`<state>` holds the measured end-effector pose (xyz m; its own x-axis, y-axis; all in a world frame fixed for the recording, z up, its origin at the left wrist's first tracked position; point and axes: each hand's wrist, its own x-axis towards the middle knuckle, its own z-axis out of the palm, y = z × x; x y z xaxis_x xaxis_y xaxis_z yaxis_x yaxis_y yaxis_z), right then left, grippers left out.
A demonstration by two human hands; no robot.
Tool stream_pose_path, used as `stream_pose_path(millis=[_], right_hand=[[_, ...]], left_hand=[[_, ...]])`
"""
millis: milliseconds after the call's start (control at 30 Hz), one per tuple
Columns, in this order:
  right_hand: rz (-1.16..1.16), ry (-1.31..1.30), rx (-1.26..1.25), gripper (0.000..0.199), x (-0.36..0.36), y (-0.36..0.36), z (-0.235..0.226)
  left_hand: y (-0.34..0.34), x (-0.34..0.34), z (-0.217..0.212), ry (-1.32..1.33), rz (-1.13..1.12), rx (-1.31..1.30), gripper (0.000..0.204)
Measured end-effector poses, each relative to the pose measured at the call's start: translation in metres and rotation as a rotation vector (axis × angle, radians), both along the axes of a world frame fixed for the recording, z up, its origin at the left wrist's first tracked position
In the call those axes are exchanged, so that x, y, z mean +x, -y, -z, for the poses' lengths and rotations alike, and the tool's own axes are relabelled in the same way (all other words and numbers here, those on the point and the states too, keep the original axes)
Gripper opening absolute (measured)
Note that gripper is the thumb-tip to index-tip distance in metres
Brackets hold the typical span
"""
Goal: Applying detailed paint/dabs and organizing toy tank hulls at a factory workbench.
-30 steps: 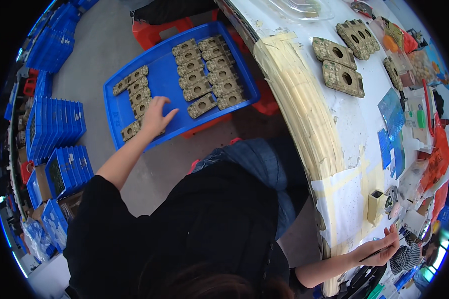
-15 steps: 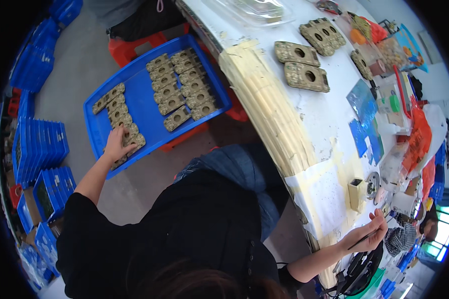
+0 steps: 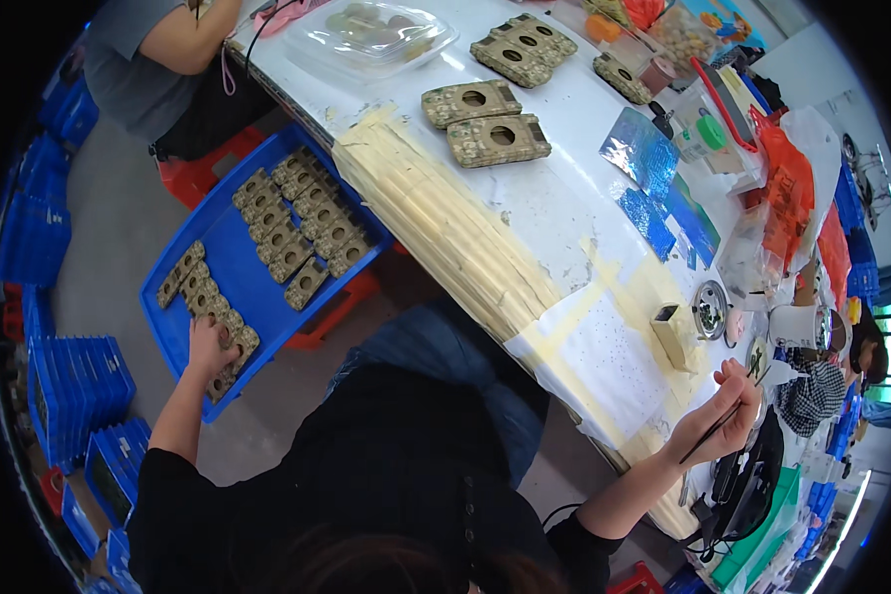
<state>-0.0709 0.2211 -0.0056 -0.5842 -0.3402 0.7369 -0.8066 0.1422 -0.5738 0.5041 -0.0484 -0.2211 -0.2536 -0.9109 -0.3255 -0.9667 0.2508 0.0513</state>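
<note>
My left hand (image 3: 209,348) is in the blue tray (image 3: 220,249), its fingers and thumb curled around a camouflage-painted toy tank hull (image 3: 239,340) in the left column. My palm and fingers partly hide that piece. Two more columns of similar hulls (image 3: 281,247), each with a round hole on top, lie at the tray's right side. Above the table at the right, my right hand (image 3: 723,414) grips a thin dark paintbrush (image 3: 709,434) like a pen. Close to it are a small beige open-topped box (image 3: 675,339) and a round metal dish (image 3: 710,309).
More hulls (image 3: 498,139) lie on the white table (image 3: 554,213), near a clear plastic container (image 3: 371,38). Red stools (image 3: 335,315) stand beneath the tray. Another person (image 3: 153,69) sits at the upper left. Stacked blue crates (image 3: 81,391) line the left. Bags (image 3: 784,203) clutter the table's far side.
My view has turned, so the table and its contents appear farther left and the tray lower. The other person has come into view. Both hands keep their holds, the left fingers now drawn closer together.
</note>
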Motion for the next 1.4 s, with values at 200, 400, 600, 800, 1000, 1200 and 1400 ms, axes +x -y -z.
stream_pose_path(millis=[200,400,600,800,1000,1200,1400], right_hand=[[-0.019,-0.072,-0.013,0.017,0.0,-0.008,-0.001],[-0.056,-0.099,-0.046,0.018,0.004,-0.006,-0.006],[-0.033,-0.148,-0.016,0.02,-0.001,-0.013,-0.005],[0.006,-0.19,-0.006,0.02,0.002,-0.008,-0.01],[-0.003,-0.191,0.022,0.016,0.002,-0.013,-0.014],[0.002,-0.141,0.018,0.011,-0.003,-0.014,-0.011],[0.028,-0.217,0.013,0.011,-0.013,-0.013,-0.013]], left_hand=[[0.037,0.007,-0.046,-0.529,-0.331,-0.222,0.026],[0.085,-0.153,-0.233,-0.712,0.229,-0.609,0.018],[0.104,-0.372,-0.337,-0.523,1.28,-0.691,0.028],[0.111,-0.535,-0.308,-0.266,1.529,-0.103,0.03],[0.112,-0.593,-0.29,-0.054,1.401,0.096,0.029],[0.122,-0.595,-0.271,-0.09,1.512,0.001,0.027],[0.116,-0.595,-0.27,-0.141,1.439,0.057,0.028]])
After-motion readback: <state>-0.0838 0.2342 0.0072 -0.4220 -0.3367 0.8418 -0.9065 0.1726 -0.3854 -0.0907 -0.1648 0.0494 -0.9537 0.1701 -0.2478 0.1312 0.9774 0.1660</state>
